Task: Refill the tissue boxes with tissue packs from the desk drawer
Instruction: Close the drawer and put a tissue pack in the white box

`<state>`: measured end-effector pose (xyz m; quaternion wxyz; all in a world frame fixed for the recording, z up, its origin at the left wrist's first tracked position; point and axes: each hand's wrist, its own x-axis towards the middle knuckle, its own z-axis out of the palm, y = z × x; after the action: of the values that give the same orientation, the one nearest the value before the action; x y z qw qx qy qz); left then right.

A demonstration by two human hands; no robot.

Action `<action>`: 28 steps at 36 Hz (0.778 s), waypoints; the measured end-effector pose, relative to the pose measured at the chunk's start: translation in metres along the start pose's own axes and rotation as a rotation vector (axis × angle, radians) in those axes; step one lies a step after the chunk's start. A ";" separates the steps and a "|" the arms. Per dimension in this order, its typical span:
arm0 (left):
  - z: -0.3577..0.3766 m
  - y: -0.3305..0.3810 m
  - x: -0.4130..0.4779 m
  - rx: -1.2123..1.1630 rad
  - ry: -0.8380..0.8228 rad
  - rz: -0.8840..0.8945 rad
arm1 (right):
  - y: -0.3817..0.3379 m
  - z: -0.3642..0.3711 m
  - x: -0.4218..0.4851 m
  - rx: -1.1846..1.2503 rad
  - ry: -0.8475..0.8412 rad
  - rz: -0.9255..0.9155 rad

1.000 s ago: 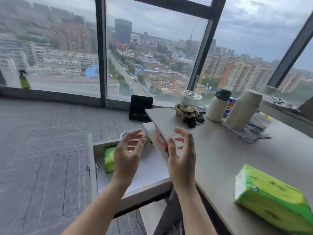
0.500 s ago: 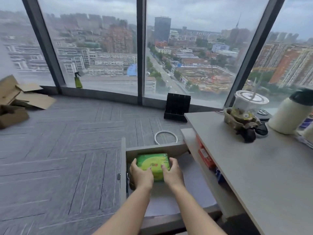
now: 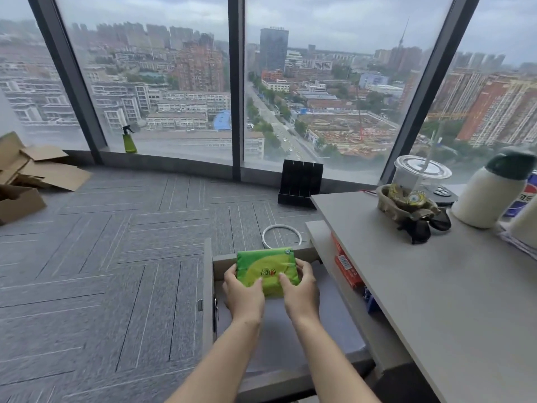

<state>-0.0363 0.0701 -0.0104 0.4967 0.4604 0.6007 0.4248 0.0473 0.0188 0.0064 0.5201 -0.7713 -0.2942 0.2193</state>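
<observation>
Green plastic wraps the tissue pack [image 3: 266, 270], which sits at the far end of the open drawer [image 3: 207, 289]. The left hand [image 3: 243, 292] grips its left edge and the right hand [image 3: 299, 289] its right edge, fingers curled over the top and pressing in. This looks like the pick-up step; next the pack needs lifting clear of the drawer wall and carrying to a tissue box, none of which is in view. Grey carpet [image 3: 116, 257] spreads leftward, with flattened cardboard [image 3: 43, 167] by the windows [image 3: 162, 82]. The grey desk [image 3: 436, 301] on the right holds a lidded cup [image 3: 421, 173] and a white bottle [image 3: 491, 193].
</observation>
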 end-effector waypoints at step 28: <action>-0.063 0.113 -0.265 -0.360 -0.475 0.603 | -0.089 -0.220 -0.219 0.137 0.578 -0.422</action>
<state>-0.0622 -0.1669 0.1625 0.5476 0.6064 0.2241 0.5312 0.0091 -0.2529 0.1762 0.6660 -0.6870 -0.2725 -0.1009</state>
